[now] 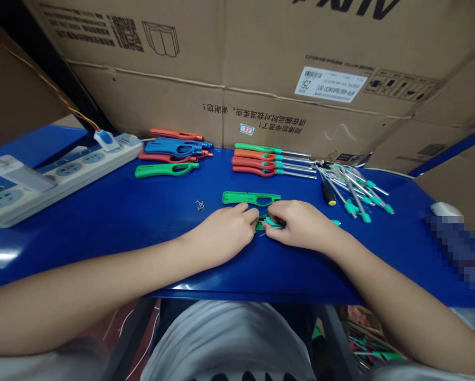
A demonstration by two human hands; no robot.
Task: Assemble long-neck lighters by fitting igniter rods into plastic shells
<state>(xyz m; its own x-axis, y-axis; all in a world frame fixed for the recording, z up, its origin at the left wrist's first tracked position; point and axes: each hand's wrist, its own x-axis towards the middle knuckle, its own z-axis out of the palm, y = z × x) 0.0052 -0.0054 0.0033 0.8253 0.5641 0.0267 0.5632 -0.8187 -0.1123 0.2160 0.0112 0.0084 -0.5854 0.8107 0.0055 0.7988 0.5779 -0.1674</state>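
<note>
My left hand (226,233) is closed on the left end of a green lighter shell half (260,225), low over the blue table. From the other side my right hand (303,225) pinches at the same piece, where a teal lighter insert (274,222) shows between the two hands. A teal tip (334,223) sticks out past my right hand. My fingers cover most of the shell. Just beyond them lies another green shell half (237,198), hollow side up. A few small screws (199,205) lie to the left.
Stacked lighter shells (173,147) lie at the back left, lighters with metal rods (257,165) at the centre. A screwdriver (328,191) lies beside a pile of rods with teal ends (350,190). A power strip (68,172) crosses the left; a cardboard box wall (173,95) stands behind.
</note>
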